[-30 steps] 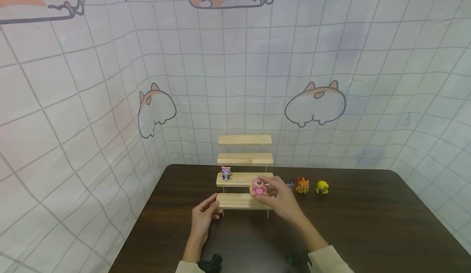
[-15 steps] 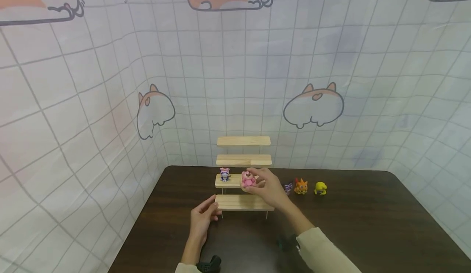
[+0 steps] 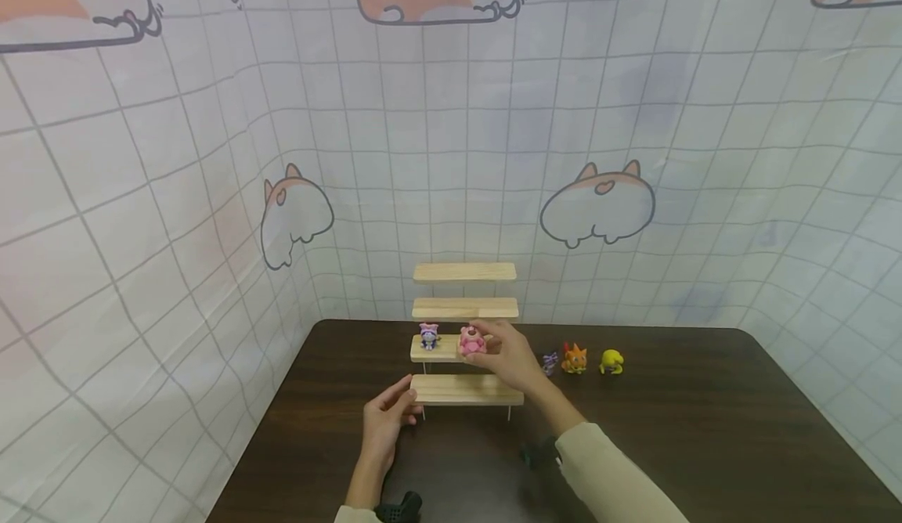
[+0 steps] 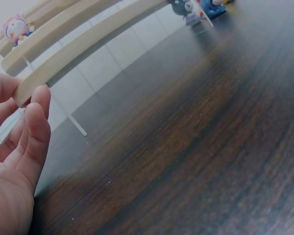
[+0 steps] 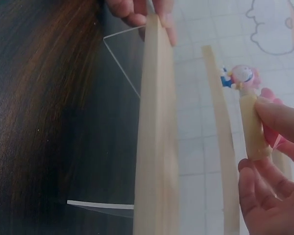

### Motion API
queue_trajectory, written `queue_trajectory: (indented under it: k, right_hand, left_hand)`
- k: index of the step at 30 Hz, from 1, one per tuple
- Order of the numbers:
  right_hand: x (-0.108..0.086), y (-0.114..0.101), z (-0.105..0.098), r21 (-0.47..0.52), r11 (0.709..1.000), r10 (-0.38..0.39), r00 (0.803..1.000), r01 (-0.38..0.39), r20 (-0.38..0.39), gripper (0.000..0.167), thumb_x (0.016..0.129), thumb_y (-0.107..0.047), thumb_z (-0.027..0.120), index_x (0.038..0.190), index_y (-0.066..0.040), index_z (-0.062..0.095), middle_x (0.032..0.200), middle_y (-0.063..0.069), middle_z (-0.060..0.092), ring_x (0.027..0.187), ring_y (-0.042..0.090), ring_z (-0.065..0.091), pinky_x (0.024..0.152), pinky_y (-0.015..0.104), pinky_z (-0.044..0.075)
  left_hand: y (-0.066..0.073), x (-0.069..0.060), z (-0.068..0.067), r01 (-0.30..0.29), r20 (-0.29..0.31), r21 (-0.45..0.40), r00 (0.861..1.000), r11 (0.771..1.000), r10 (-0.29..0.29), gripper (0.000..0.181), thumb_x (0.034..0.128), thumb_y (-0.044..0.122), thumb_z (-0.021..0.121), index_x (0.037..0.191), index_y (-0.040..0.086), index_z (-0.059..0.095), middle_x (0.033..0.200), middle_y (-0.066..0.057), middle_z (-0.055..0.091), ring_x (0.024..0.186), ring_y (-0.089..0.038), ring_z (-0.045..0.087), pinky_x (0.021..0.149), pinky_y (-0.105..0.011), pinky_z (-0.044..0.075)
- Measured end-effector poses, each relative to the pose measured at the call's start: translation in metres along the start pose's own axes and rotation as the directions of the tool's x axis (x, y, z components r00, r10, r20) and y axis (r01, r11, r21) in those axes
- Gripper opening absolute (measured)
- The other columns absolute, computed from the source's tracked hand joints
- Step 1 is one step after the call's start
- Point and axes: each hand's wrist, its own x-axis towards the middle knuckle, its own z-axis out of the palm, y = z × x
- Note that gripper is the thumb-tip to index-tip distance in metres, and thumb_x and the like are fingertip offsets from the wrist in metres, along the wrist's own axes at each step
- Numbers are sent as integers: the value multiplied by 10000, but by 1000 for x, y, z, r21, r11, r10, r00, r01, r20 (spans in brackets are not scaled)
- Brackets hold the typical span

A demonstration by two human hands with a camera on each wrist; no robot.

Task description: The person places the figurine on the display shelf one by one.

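Note:
A tiered wooden display stand (image 3: 467, 389) with several boards stands on the dark table. My left hand (image 3: 384, 421) pinches the left end of its lowest board; in the left wrist view, the fingers (image 4: 37, 122) lie below the board's end. In my right hand (image 3: 509, 357) is a pink bear figurine (image 3: 472, 340), pinched between thumb and fingers at the second board from the bottom. Its cream-coloured side (image 5: 254, 127) shows in the right wrist view; whether it touches the board I cannot tell. A small purple-and-pink figurine (image 3: 428, 337) stands left of it on that same board.
To the right of the stand, a purple figurine (image 3: 550, 363), an orange one (image 3: 575, 358) and a yellow one (image 3: 611, 362) stand on the table (image 3: 676, 429). Clear supports (image 5: 100, 204) hold up the boards. A grid-patterned cloth (image 3: 479, 116) hangs behind.
My right hand has carried the pink bear figurine back and left, from over the lowest board to the second one. The left hand keeps its hold on the stand.

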Motion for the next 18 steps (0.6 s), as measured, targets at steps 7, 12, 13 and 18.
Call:
queue_trajectory:
  k: [7, 12, 13, 18]
  right_hand:
    - [4, 1, 3, -11, 1000, -5, 1000, 5, -5, 578, 823, -170, 862, 1366, -153, 667, 1189, 102, 663, 997, 271, 709, 825, 399, 579]
    - [6, 2, 4, -28, 1000, 5, 1000, -4, 15, 588, 834, -173, 854, 1386, -159, 651, 1156, 84, 653, 955, 223, 688, 751, 336, 553]
    - [7, 3, 4, -30, 1000, 7, 1000, -6, 15, 585, 834, -170, 854, 1383, -158, 653, 1155, 84, 653, 950, 220, 683, 742, 328, 549]
    - [8, 3, 6, -26, 999, 22, 1000, -21, 12, 584, 825, -153, 859, 1374, -161, 661, 1153, 84, 654, 950, 227, 675, 737, 312, 540]
  left_hand:
    - [0, 1, 0, -6, -4, -2, 1000, 1000, 6, 425, 965, 144, 721, 1367, 30, 647, 1023, -75, 757, 711, -102, 717, 583, -224, 569]
    - [0, 1, 0, -11, 2, -5, 1000, 1000, 11, 421, 964, 148, 723, 1364, 42, 653, 997, -55, 752, 713, -101, 719, 592, -223, 572]
    - [-1, 1, -1, -9, 2, -3, 1000, 1000, 9, 421, 964, 150, 723, 1365, 43, 653, 1001, -53, 751, 715, -102, 720, 593, -224, 573]
    - [-2, 1, -1, -5, 6, -4, 1000, 1000, 5, 425, 964, 154, 724, 1368, 42, 650, 991, -37, 750, 718, -100, 721, 594, -222, 572]
